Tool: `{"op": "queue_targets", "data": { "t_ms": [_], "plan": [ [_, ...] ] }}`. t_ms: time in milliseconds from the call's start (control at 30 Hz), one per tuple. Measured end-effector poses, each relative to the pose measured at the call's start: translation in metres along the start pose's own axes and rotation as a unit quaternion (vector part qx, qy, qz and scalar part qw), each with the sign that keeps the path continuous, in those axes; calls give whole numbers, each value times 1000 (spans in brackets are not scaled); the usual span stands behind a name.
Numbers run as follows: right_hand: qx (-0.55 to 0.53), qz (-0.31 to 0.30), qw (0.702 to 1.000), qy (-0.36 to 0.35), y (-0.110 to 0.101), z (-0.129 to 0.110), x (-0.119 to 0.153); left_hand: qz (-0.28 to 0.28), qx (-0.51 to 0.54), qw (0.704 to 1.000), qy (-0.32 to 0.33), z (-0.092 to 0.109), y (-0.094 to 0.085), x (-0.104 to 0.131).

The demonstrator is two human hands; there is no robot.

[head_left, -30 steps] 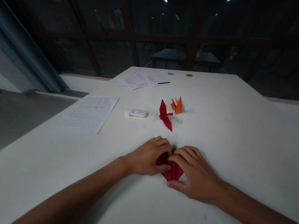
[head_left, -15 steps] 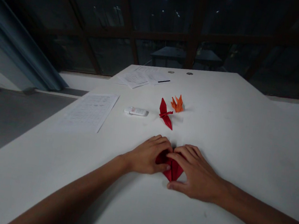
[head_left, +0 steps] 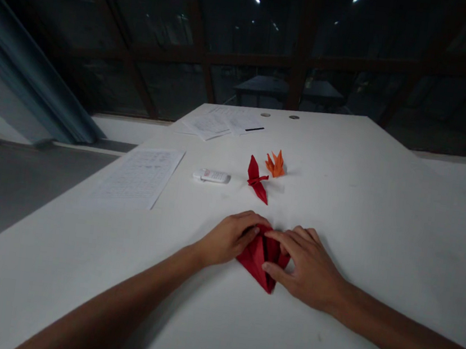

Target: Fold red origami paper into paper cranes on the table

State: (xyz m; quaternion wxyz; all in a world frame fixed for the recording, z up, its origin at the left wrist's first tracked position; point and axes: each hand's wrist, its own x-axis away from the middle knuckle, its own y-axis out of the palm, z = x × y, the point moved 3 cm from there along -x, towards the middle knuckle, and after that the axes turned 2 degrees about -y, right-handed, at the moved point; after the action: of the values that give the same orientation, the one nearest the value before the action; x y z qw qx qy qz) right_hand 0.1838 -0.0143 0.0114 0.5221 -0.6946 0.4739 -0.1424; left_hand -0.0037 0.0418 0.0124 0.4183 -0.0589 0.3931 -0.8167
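Note:
A partly folded sheet of red origami paper (head_left: 257, 261) lies on the white table with its point toward me. My left hand (head_left: 231, 238) grips its upper left side, thumb on top. On the right side, my right hand (head_left: 304, 265) has its thumb and forefinger on the paper near a raised central fold. Parts of the paper are hidden under the fingers. Beyond my hands rests a finished red paper crane (head_left: 258, 180), and just behind it an orange paper crane (head_left: 277, 164).
A white bottle-like object (head_left: 211, 176) with print lies left of the cranes. Printed sheets (head_left: 141, 177) are at the table's left edge, with more papers (head_left: 214, 122) and a black strip (head_left: 255, 129) farther back. Two round discs (head_left: 294, 117) sit near the table's far edge.
The left hand's thumb has drawn back up, so more of the red paper shows. My right thumb has moved up onto the paper. The paper's lower point sits slightly nearer to me.

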Motion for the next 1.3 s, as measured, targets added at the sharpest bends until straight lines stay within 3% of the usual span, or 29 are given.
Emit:
{"op": "queue_targets", "data": {
  "t_ms": [367,633,900,1067,1300],
  "plan": [
    [-82,34,991,99,-3,17,-2,-74,13,997,10,12,-12,0],
    [-161,0,983,87,-9,32,-7,-142,-6,990,26,21,-19,9],
    [-272,37,951,143,-1,38,-6,-121,-49,991,22,26,-10,7],
    [-286,57,946,143,3,39,-6,-79,-50,996,3,27,-3,6],
    [-249,86,956,128,-1,35,-7,-87,-84,992,26,25,-2,6]
  ]
}}
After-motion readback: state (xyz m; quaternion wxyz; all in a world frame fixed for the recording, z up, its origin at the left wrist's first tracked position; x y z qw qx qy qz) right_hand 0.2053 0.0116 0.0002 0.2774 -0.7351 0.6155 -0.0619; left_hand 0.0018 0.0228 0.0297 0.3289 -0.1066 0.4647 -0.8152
